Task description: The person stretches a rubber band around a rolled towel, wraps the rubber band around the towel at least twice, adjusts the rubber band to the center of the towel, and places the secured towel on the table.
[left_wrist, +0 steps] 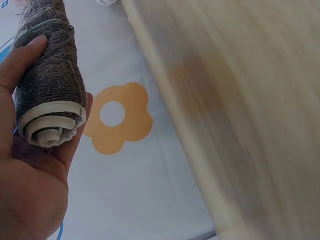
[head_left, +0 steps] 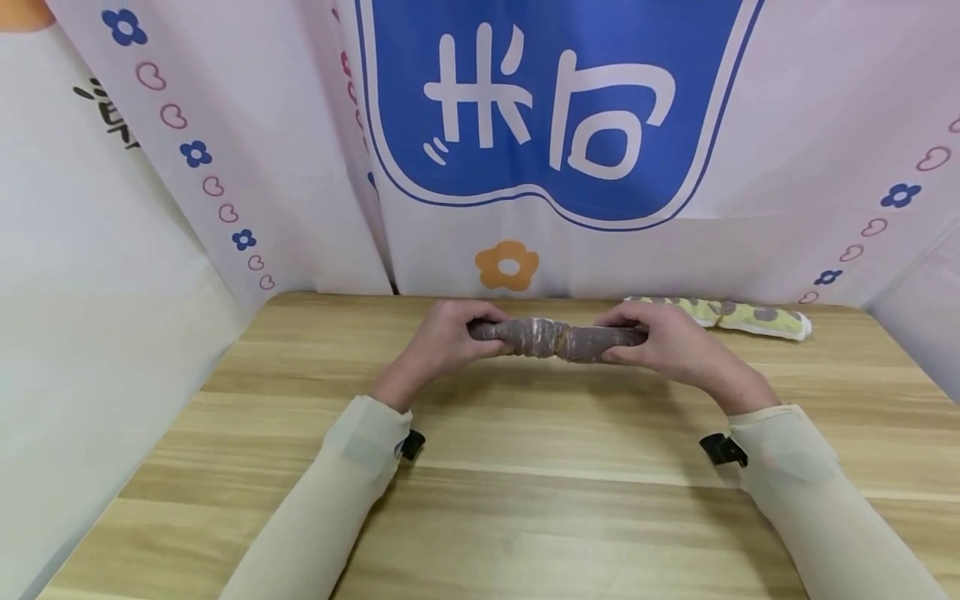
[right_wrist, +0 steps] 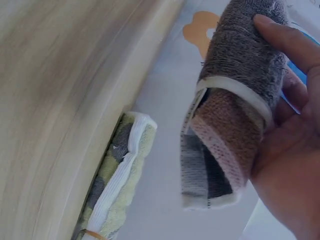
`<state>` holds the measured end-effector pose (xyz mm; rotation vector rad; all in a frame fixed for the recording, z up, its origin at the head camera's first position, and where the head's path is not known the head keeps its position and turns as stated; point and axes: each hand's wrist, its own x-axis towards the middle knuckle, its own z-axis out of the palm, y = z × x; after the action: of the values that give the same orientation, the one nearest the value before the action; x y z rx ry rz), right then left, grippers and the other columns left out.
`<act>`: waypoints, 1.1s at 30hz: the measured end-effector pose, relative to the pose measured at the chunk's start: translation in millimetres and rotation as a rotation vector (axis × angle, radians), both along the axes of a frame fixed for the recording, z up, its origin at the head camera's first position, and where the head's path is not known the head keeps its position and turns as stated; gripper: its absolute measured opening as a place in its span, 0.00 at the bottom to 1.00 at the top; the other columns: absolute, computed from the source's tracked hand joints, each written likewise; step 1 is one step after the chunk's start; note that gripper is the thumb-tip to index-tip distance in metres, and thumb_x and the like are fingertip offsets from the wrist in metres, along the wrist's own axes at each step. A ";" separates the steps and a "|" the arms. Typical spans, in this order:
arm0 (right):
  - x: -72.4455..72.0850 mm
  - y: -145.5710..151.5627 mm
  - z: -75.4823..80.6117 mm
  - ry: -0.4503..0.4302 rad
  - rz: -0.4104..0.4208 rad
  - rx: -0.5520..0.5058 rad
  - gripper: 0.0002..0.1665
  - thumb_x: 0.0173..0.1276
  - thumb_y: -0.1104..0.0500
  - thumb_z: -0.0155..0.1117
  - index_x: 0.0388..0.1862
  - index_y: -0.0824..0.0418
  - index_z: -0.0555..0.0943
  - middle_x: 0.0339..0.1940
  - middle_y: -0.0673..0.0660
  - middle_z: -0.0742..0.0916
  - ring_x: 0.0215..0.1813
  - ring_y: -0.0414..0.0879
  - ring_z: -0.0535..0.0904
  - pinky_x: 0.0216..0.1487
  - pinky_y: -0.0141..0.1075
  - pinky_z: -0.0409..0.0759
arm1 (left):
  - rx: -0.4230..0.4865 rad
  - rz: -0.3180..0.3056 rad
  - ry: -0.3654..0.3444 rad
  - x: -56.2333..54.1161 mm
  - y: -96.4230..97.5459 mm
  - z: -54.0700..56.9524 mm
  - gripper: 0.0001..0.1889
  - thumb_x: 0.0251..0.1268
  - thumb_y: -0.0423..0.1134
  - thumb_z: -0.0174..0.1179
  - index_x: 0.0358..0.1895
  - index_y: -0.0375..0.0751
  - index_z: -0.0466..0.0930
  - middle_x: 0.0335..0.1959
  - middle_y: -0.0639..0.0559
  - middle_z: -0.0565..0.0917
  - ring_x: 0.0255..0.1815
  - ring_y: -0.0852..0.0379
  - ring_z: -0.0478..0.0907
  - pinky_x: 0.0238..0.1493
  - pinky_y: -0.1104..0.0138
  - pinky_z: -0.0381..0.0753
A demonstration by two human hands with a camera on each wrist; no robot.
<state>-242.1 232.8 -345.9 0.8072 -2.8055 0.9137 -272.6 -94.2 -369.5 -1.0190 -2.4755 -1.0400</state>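
Observation:
A rolled grey-brown towel [head_left: 534, 337] is held level over the back of the table, a thin band [head_left: 561, 340] around its middle. My left hand [head_left: 452, 340] grips its left end, and my right hand [head_left: 667, 343] grips the right end. In the left wrist view the rolled towel [left_wrist: 50, 75] shows a pale-edged spiral end, with the thumb laid along its side. The right wrist view has the towel's other end [right_wrist: 245, 65], where a loose striped flap and a pale hem stick out.
Behind my right hand, a second rolled towel [head_left: 765, 319], green and white with grey spots and a band, lies along the back edge of the wooden table [head_left: 480, 517]. A printed cloth [head_left: 450, 237] hangs behind the table.

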 end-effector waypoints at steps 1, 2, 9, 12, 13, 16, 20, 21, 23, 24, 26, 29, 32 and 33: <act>-0.5 1.3 0.0 0.001 -0.005 -0.004 0.18 0.64 0.61 0.81 0.53 0.58 0.89 0.46 0.54 0.90 0.47 0.51 0.84 0.50 0.51 0.81 | 0.003 0.000 -0.003 -0.1 0.4 -0.3 0.13 0.56 0.35 0.82 0.44 0.38 0.92 0.42 0.49 0.92 0.40 0.55 0.85 0.42 0.61 0.83; -1.0 2.8 0.0 0.007 -0.006 -0.004 0.18 0.65 0.61 0.81 0.53 0.58 0.90 0.47 0.54 0.90 0.47 0.51 0.84 0.50 0.51 0.81 | 0.006 -0.001 -0.005 -0.1 0.7 -0.5 0.13 0.56 0.35 0.82 0.44 0.38 0.92 0.42 0.49 0.92 0.40 0.55 0.85 0.42 0.61 0.83; -4.7 9.8 0.4 0.033 -0.002 -0.013 0.17 0.65 0.61 0.82 0.53 0.58 0.90 0.46 0.53 0.90 0.46 0.50 0.84 0.48 0.50 0.81 | 0.039 -0.010 -0.061 0.3 5.7 -2.6 0.13 0.58 0.34 0.81 0.45 0.38 0.92 0.42 0.50 0.91 0.40 0.56 0.85 0.41 0.62 0.83; -4.9 12.0 0.0 0.024 -0.011 -0.018 0.17 0.65 0.61 0.81 0.52 0.58 0.90 0.47 0.54 0.90 0.47 0.50 0.84 0.49 0.50 0.80 | 0.035 -0.014 -0.076 -0.5 8.8 -4.5 0.12 0.59 0.34 0.80 0.45 0.38 0.92 0.42 0.50 0.91 0.40 0.56 0.84 0.42 0.63 0.83; -4.7 12.9 -0.4 0.019 -0.016 -0.020 0.17 0.65 0.61 0.81 0.52 0.58 0.90 0.47 0.54 0.89 0.47 0.51 0.84 0.50 0.50 0.80 | 0.036 -0.017 -0.080 -0.3 9.8 -4.8 0.12 0.59 0.34 0.80 0.45 0.38 0.91 0.42 0.50 0.91 0.40 0.56 0.84 0.42 0.63 0.84; -3.9 16.0 -1.7 0.016 -0.022 -0.029 0.18 0.65 0.62 0.81 0.53 0.58 0.89 0.49 0.55 0.89 0.49 0.52 0.84 0.51 0.51 0.81 | 0.029 -0.009 -0.087 0.2 13.4 -5.5 0.12 0.59 0.34 0.81 0.44 0.39 0.91 0.42 0.50 0.91 0.40 0.57 0.84 0.42 0.63 0.83; -3.6 24.2 -4.2 0.038 -0.039 -0.020 0.18 0.64 0.62 0.81 0.53 0.58 0.89 0.50 0.56 0.90 0.49 0.53 0.84 0.51 0.52 0.81 | 0.008 0.003 -0.101 1.2 21.0 -6.4 0.12 0.60 0.36 0.80 0.45 0.40 0.91 0.42 0.52 0.90 0.40 0.58 0.83 0.43 0.65 0.83; -3.7 26.9 -4.7 0.041 -0.044 -0.016 0.18 0.64 0.62 0.81 0.53 0.58 0.89 0.49 0.56 0.90 0.49 0.53 0.84 0.51 0.52 0.80 | 0.002 -0.001 -0.110 1.7 23.6 -6.3 0.12 0.60 0.36 0.80 0.46 0.40 0.91 0.43 0.52 0.90 0.41 0.58 0.83 0.43 0.65 0.83; -2.8 33.4 -5.2 0.040 -0.055 -0.005 0.17 0.65 0.61 0.81 0.53 0.58 0.89 0.49 0.55 0.90 0.48 0.52 0.84 0.51 0.52 0.80 | -0.011 -0.011 -0.126 2.3 29.3 -6.4 0.12 0.62 0.36 0.79 0.48 0.41 0.91 0.44 0.52 0.90 0.42 0.59 0.83 0.43 0.66 0.83; -2.3 36.7 -5.1 0.039 -0.058 -0.001 0.17 0.65 0.61 0.81 0.53 0.57 0.90 0.49 0.55 0.90 0.48 0.51 0.84 0.50 0.51 0.80 | -0.016 -0.018 -0.135 2.4 32.5 -6.3 0.12 0.62 0.36 0.78 0.48 0.41 0.91 0.45 0.52 0.90 0.42 0.58 0.83 0.43 0.66 0.83; -0.9 43.6 -4.5 0.029 -0.057 -0.001 0.17 0.66 0.61 0.81 0.53 0.57 0.89 0.49 0.55 0.90 0.48 0.51 0.83 0.49 0.50 0.81 | -0.027 -0.023 -0.146 2.1 38.9 -6.0 0.13 0.63 0.36 0.78 0.49 0.41 0.91 0.45 0.52 0.90 0.42 0.59 0.83 0.43 0.67 0.82; 0.3 54.2 -2.8 0.035 -0.057 0.003 0.17 0.66 0.60 0.81 0.52 0.57 0.89 0.49 0.54 0.90 0.48 0.50 0.83 0.49 0.48 0.81 | -0.046 -0.019 -0.154 0.5 49.4 -5.3 0.12 0.62 0.37 0.79 0.48 0.42 0.91 0.45 0.53 0.90 0.41 0.60 0.82 0.42 0.68 0.81; 1.0 63.0 -0.3 0.048 -0.060 0.013 0.17 0.66 0.60 0.81 0.53 0.57 0.89 0.50 0.55 0.90 0.48 0.50 0.83 0.48 0.46 0.81 | -0.060 -0.020 -0.156 -0.4 58.8 -2.1 0.13 0.62 0.37 0.79 0.48 0.43 0.91 0.44 0.54 0.90 0.40 0.61 0.81 0.42 0.70 0.80; 1.2 65.9 0.7 0.051 -0.064 0.021 0.17 0.66 0.59 0.81 0.53 0.57 0.89 0.50 0.55 0.90 0.48 0.50 0.83 0.48 0.45 0.81 | -0.068 -0.021 -0.152 -0.5 61.9 -0.8 0.13 0.63 0.38 0.79 0.49 0.43 0.91 0.44 0.54 0.90 0.40 0.61 0.81 0.42 0.70 0.80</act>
<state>-240.9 298.7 -345.2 0.7279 -2.7834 0.8437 -273.1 -32.3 -370.4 -1.0235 -2.6431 -1.0844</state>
